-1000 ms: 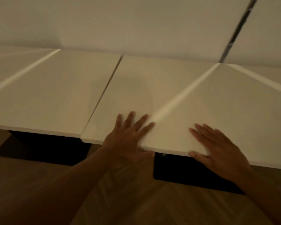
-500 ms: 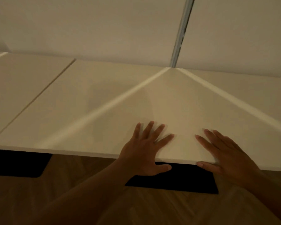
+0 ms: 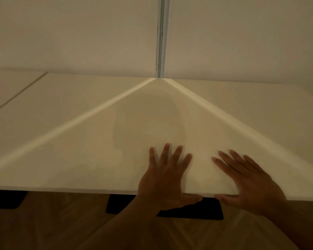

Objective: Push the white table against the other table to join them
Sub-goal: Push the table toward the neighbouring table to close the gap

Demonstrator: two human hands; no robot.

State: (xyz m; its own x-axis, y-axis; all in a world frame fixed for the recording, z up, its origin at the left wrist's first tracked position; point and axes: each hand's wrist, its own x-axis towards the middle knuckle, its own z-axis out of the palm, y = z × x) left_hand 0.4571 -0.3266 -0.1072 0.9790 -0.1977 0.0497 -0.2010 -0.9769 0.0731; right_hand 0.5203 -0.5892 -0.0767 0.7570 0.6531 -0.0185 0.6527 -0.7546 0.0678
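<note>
The white table [image 3: 101, 138] fills the middle of the head view, its near edge running across the lower part. My left hand [image 3: 165, 177] lies flat on its top near the front edge, fingers spread, thumb hooked under the edge. My right hand [image 3: 249, 181] rests flat beside it, thumb also along the edge. The other table [image 3: 9, 87] shows at the far left, with only a thin dark seam between the two tops.
A pale wall [image 3: 79, 33] stands right behind the tables, with a vertical metal strip [image 3: 161, 37] in it. A black table base [image 3: 202, 210] sits on the wooden floor [image 3: 61, 228] under my hands. Another dark base [image 3: 5, 199] is at the lower left.
The view has swung to the right, so the seam and the other table slid to the far left. Both hands stay flat on the white table's front edge, closer together now.
</note>
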